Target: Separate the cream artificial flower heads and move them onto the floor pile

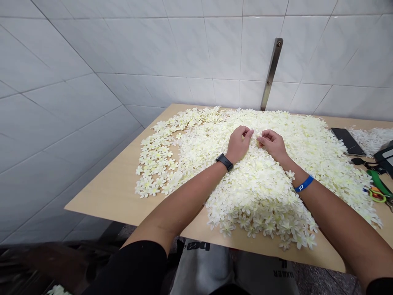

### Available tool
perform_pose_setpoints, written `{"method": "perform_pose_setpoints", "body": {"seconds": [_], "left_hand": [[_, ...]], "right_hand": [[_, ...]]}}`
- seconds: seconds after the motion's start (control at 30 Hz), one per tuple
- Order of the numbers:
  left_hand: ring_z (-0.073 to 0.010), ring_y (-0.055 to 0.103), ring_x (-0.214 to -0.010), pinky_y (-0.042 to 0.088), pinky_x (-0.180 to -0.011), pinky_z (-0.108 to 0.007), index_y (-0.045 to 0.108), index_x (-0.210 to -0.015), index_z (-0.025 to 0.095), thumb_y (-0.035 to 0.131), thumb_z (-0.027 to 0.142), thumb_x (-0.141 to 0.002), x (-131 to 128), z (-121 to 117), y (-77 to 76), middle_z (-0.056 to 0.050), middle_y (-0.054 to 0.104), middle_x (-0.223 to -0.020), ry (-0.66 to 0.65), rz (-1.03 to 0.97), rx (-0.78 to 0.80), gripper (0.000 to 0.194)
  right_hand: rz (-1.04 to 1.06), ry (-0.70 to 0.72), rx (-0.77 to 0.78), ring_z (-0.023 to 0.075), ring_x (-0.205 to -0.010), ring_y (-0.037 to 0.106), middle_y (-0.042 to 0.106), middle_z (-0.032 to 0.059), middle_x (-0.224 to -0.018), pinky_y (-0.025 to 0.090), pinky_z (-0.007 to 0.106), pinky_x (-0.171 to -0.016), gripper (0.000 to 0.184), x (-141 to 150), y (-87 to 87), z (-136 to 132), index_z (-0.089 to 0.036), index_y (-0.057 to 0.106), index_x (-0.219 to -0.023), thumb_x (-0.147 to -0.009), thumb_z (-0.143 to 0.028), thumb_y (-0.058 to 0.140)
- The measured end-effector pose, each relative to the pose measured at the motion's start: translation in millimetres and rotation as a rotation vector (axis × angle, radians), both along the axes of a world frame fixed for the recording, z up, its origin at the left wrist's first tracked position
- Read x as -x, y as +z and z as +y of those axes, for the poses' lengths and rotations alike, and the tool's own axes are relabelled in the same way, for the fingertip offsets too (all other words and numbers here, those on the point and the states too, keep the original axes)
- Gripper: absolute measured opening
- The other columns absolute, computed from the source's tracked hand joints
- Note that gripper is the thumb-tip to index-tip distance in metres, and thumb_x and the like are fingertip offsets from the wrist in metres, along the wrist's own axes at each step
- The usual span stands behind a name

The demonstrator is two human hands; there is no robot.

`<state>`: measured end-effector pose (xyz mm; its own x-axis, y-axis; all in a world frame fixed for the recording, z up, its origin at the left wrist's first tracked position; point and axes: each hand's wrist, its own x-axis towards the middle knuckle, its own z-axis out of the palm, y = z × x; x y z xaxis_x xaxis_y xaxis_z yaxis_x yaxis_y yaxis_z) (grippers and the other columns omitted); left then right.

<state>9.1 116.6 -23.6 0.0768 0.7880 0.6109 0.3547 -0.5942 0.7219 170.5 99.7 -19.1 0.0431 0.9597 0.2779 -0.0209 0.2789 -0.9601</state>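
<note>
A big heap of white and pale-yellow fabric flowers [260, 180] covers most of the wooden table [110, 192]. My left hand [238, 143], with a black watch on the wrist, hovers over the middle of the heap, fingers curled in a pinch. My right hand [272, 143], with a blue wristband, is just beside it, fingers also pinched. Between the two sets of fingertips is a small white flower piece [256, 136], held by both hands.
A flatter spread of single flowers [156, 164] lies at the left. At the right are a dark phone [348, 140], a second white pile [373, 139], green-handled scissors [380, 186] and dark objects. A tiled wall with a metal bracket [272, 73] stands behind.
</note>
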Motion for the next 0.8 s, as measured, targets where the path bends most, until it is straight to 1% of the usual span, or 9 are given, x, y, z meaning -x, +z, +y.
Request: {"method": "perform_pose_setpoints", "body": {"seconds": [0.03, 0.1, 0.17, 0.2, 0.3, 0.4, 0.5, 0.67, 0.8], "left_hand": [[-0.0171, 0.057, -0.083, 0.045, -0.08, -0.031, 0.059, -0.084, 0.02, 0.053, 0.034, -0.099, 0.1, -0.2, 0.3, -0.004, 0.064, -0.087, 0.016, 0.02, -0.014, 0.021], [-0.0193, 0.059, -0.095, 0.046, -0.086, -0.033, 0.062, -0.098, 0.02, 0.053, 0.027, -0.099, 0.4, -0.9, 1.3, -0.007, 0.067, -0.103, 0.032, 0.051, -0.051, 0.011], [-0.0214, 0.059, -0.109, 0.046, -0.095, -0.035, 0.065, -0.111, 0.021, 0.055, 0.024, -0.098, 0.5, -1.9, 2.4, -0.009, 0.067, -0.117, 0.012, 0.073, -0.097, 0.016], [-0.0221, 0.058, -0.114, 0.045, -0.099, -0.036, 0.066, -0.113, 0.022, 0.056, 0.025, -0.098, 0.4, -2.5, 2.8, -0.009, 0.067, -0.119, -0.011, 0.086, -0.116, 0.018], [-0.022, 0.06, -0.111, 0.045, -0.102, -0.037, 0.073, -0.104, 0.023, 0.062, 0.026, -0.096, -0.2, -3.5, 2.6, -0.006, 0.072, -0.11, -0.081, 0.111, -0.138, 0.014], [-0.0209, 0.063, -0.102, 0.049, -0.097, -0.037, 0.076, -0.093, 0.023, 0.067, 0.022, -0.092, -0.8, -3.2, 0.4, -0.004, 0.074, -0.1, -0.051, 0.069, -0.101, 0.009], [-0.02, 0.064, -0.097, 0.05, -0.094, -0.036, 0.077, -0.085, 0.024, 0.071, 0.021, -0.089, -1.0, -2.2, -1.6, -0.003, 0.075, -0.093, -0.022, -0.002, -0.081, 0.007], [-0.0186, 0.065, -0.097, 0.05, -0.093, -0.034, 0.077, -0.086, 0.023, 0.069, 0.018, -0.09, -0.7, -1.1, -0.7, -0.003, 0.076, -0.094, -0.076, -0.051, -0.088, 0.01], [-0.018, 0.066, -0.091, 0.051, -0.087, -0.033, 0.074, -0.082, 0.02, 0.069, 0.02, -0.09, -0.2, -0.7, 1.7, -0.004, 0.075, -0.091, -0.082, -0.07, -0.06, 0.009]], "right_hand": [[0.004, -0.006, -0.004, 0.0117, -0.053, 0.053, 0.055, -0.0042, -0.058, 0.048, 0.028, -0.054, 0.052, 0.1, 0.0, 0.2, -0.022, 0.058, -0.075, -0.056, -0.058, 0.09], [0.003, -0.02, -0.017, 0.0116, -0.053, 0.053, 0.055, -0.0042, -0.059, 0.048, 0.028, -0.054, 0.053, 0.1, 0.1, 0.6, -0.022, 0.057, -0.076, -0.057, -0.059, 0.089], [0.001, -0.026, -0.027, 0.0114, -0.053, 0.053, 0.055, -0.0045, -0.061, 0.048, 0.028, -0.054, 0.052, -0.1, 0.1, 0.9, -0.022, 0.057, -0.076, -0.057, -0.059, 0.089], [0.0, -0.022, -0.03, 0.0115, -0.053, 0.053, 0.055, -0.0046, -0.062, 0.048, 0.028, -0.054, 0.052, -0.3, 0.1, 0.9, -0.022, 0.057, -0.076, -0.057, -0.059, 0.089], [-0.018, 0.007, -0.029, 0.0123, -0.055, 0.055, 0.055, -0.0041, -0.062, 0.049, 0.029, -0.056, 0.048, -1.0, -0.1, 0.3, -0.022, 0.058, -0.077, -0.06, -0.055, 0.088], [-0.049, 0.027, -0.02, 0.0136, -0.057, 0.056, 0.058, -0.0027, -0.061, 0.048, 0.029, -0.058, 0.042, -1.5, -0.2, -0.4, -0.021, 0.06, -0.077, -0.063, -0.05, 0.087], [-0.038, 0.027, -0.006, 0.0138, -0.056, 0.056, 0.059, -0.0026, -0.059, 0.048, 0.029, -0.058, 0.039, -1.2, 0.6, -0.6, -0.021, 0.061, -0.076, -0.062, -0.047, 0.087], [0.007, 0.023, -0.005, 0.0127, -0.055, 0.055, 0.059, -0.0034, -0.059, 0.048, 0.029, -0.058, 0.047, 0.1, 1.0, -0.1, -0.021, 0.06, -0.075, -0.057, -0.052, 0.09], [0.01, 0.035, -0.036, 0.0116, -0.055, 0.055, 0.057, -0.0033, -0.061, 0.048, 0.028, -0.056, 0.05, -1.0, -1.7, 1.2, -0.021, 0.06, -0.075, -0.059, -0.057, 0.09]]}}
